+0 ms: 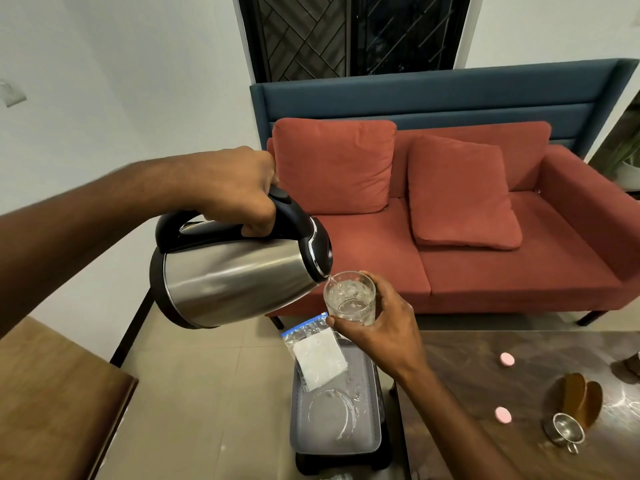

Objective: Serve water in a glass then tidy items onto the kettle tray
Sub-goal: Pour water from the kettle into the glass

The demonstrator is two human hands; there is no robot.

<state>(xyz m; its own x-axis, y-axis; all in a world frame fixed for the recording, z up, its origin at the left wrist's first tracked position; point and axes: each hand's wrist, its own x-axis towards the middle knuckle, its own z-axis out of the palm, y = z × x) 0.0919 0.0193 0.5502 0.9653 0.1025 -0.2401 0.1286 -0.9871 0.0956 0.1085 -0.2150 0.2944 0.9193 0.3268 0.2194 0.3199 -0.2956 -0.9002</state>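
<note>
pouring is the step in hand: the left hand [239,192] is tilting the steel kettle [235,275] by its black handle, spout down toward 3 o'clock, and a thin stream is falling into the glass [350,299] that the right hand [377,327] is holding up in the air. the left fingers [258,221] are curling tight around the handle, clamped on it, with the thumb side hidden over the top. the right fingers [337,322] are wrapping the lower half of the glass from the 3 o'clock side, closed on its wall, with one fingertip showing at the rim at about 1 o'clock. the glass is sitting just under the spout, touching or nearly touching it; i cannot tell which. water is appearing to fill only the bottom part, so the serving looks to be partway along.

the next move is likely calling for levelling the kettle gently once the glass is full enough, keeping the glass steady so nothing spills on the grey tray [369,441] directly below at 6 o'clock. a zip bag [317,358] is lying half over the tray's far edge. over on the dark surface [467,368] at 4 o'clock, two pink discs [507,358], a small metal strainer [563,433] and a wooden holder [581,396] are waiting; tidying has not begun.
</note>
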